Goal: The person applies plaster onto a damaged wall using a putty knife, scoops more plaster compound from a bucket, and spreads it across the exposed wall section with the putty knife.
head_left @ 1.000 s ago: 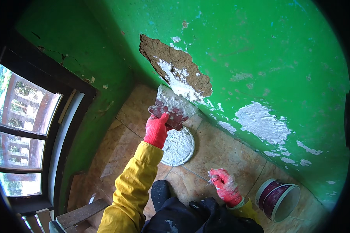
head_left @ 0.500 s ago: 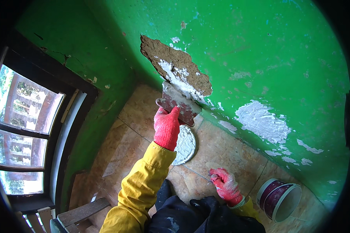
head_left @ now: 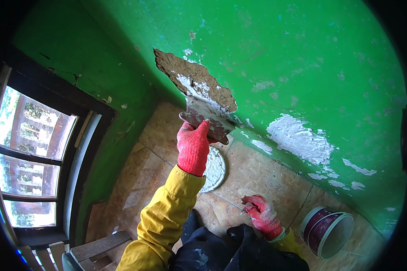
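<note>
My left hand (head_left: pixel 193 149), in a red knitted glove, is closed on the grip edge of a wide filling knife (head_left: pixel 208 118). White filler smears the maroon blade, whose far edge lies against the bottom of a broken patch (head_left: pixel 190 74) in the green wall. Rough brown wall shows in that patch, with white filler (head_left: pixel 199 90) along its lower part. Below the hand stands a round tub of white filler (head_left: pixel 215 169), partly hidden by my glove and sleeve. My right hand (head_left: pixel 262 217), also gloved in red, is held curled near my lap; whatever its fingers may hold is hidden.
An open bucket (head_left: pixel 328 232) with a maroon band lies tilted on the tiled floor (head_left: pixel 253 176) at the right. White filler (head_left: pixel 300 139) covers another wall patch. A dark-framed window (head_left: pixel 29 153) and a wooden stool (head_left: pixel 99 246) are at the left.
The view has shifted slightly. My left hand has tilted the filling knife and moved it a little up against the broken patch. My right hand stays in the same place.
</note>
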Motion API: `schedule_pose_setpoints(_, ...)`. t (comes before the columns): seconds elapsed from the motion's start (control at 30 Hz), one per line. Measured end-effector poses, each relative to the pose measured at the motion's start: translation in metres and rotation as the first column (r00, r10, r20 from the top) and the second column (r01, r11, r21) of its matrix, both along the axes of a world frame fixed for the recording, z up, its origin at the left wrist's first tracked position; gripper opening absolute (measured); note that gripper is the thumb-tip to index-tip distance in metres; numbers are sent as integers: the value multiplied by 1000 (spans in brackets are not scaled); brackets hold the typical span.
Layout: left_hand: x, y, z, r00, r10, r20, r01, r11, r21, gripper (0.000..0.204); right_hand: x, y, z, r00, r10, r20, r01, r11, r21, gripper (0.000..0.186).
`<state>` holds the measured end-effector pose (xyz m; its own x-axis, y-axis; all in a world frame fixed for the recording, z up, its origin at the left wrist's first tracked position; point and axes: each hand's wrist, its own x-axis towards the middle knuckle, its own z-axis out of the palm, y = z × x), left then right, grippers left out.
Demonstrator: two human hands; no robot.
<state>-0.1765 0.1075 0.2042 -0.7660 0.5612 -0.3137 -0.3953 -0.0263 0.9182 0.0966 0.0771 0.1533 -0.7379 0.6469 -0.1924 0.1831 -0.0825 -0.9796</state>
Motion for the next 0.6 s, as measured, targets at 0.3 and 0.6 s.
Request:
schedule_pose_setpoints(0.3,29,15,30,997,-78,10,77,992,96,20,27,11,14,1000,-11,-18,12,997,79,19)
schedule_pose_setpoints(0.6,43,24,54,991,-126,37,120,984,131,24,44,16,23,998,-62,-29,63,997,45,17)
